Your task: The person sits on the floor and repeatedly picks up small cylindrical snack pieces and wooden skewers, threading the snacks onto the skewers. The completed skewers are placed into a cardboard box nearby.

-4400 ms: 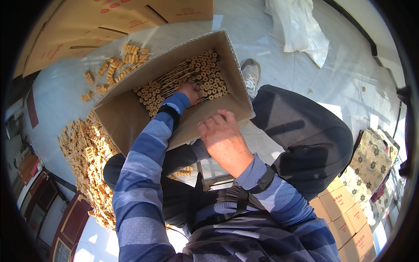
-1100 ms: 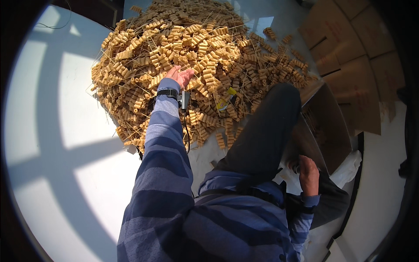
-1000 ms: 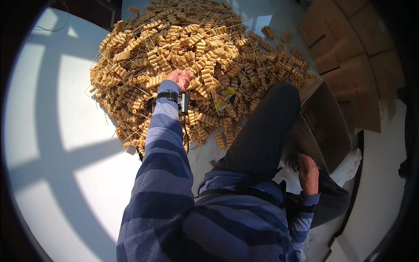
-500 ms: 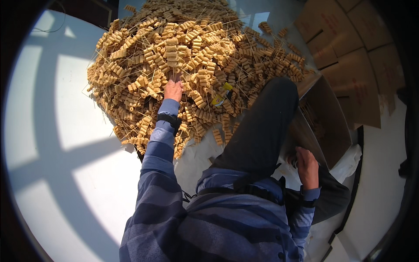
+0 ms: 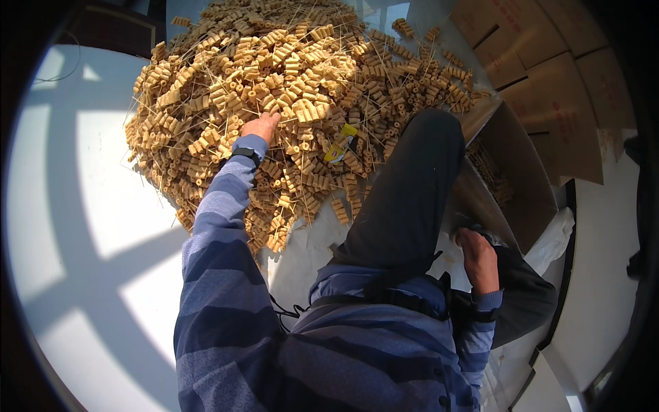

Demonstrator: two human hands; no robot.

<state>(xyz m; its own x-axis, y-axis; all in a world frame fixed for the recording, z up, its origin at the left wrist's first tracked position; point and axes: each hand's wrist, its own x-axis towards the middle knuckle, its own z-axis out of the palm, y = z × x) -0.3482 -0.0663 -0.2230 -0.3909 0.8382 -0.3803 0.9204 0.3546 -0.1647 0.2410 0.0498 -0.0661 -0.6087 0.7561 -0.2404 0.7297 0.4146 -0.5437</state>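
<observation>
A large heap of skewers [image 5: 206, 89], thin sticks threaded with tan ring-like rolls, spreads out in front of me. My left hand [image 5: 261, 128] is over the middle of the heap, its fingers closed on the stick end of one skewer [image 5: 311, 110]; that skewer's rolls point to the right. My right hand [image 5: 478, 259] is low on the right, by my folded leg and the near side of an open cardboard box [image 5: 528, 178]. Its fingers are curled, and whatever they may hold is hidden. Several skewers [image 5: 491, 172] lie inside the box.
A yellow and black packet [image 5: 341, 144] lies on the heap's right part. Flattened brown cartons [image 5: 549, 103] lie beyond the box at the right. My raised knee [image 5: 432, 137] stands between heap and box. White plastic [image 5: 552, 240] sticks out beside the box. Sunlit white floor [image 5: 110, 206] is at the left.
My left hand has shifted slightly left, and the skewer it holds has swung from pointing away from me to pointing right. My right hand stays by the box, still curled.
</observation>
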